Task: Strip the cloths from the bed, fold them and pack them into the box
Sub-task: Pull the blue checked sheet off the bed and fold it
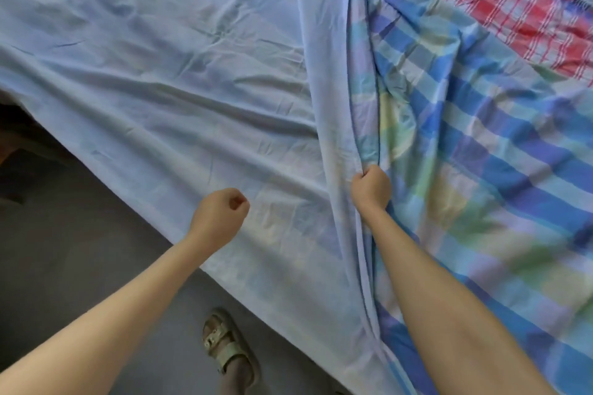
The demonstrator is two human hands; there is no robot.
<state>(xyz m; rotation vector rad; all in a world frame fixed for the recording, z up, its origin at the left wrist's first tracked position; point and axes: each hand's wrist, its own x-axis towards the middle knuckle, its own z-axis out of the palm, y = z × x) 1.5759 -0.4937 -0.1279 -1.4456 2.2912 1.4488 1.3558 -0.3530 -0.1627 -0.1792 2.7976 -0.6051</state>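
Observation:
A pale blue sheet point(154, 80) covers the left part of the bed, its plain side up. My right hand point(370, 187) grips a bunched ridge of this sheet where it meets the blue, green and yellow checked cloth point(475, 154) on the right. A red and white checked cloth point(500, 0) lies at the far right corner. My left hand point(221, 213) hovers over the sheet near the bed's edge, fingers curled into a fist and holding nothing.
The bed's edge runs diagonally from the left down to the bottom middle. Grey floor point(64, 250) lies below it. My sandalled foot point(229, 346) stands by the bed. A dark object point(19, 151) sits in shadow at the left. No box is in view.

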